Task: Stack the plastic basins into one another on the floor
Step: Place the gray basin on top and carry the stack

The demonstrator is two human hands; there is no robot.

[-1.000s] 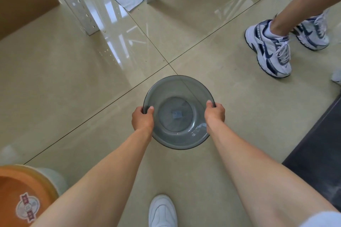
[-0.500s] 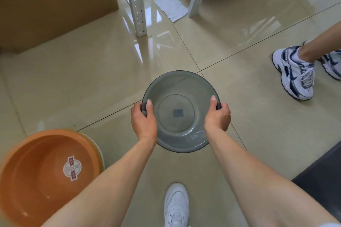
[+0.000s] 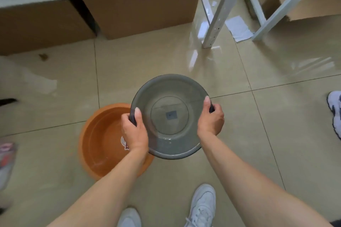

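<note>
I hold a see-through grey plastic basin in the air, mouth up, with a small square sticker on its bottom. My left hand grips its left rim and my right hand grips its right rim. On the floor below and to the left stands an orange basin, empty, with a round label inside. The grey basin's left edge and my left hand overlap the orange basin's right side, hiding part of it.
Cardboard boxes stand under a shelf at the back. White metal shelf legs rise at the back right beside a paper sheet. Another person's sneaker is at the right edge. My own white shoes are at the bottom.
The view has swung left and the grey basin, still in both hands, now hangs partly over the orange basin, which has come nearer the middle of the view.
</note>
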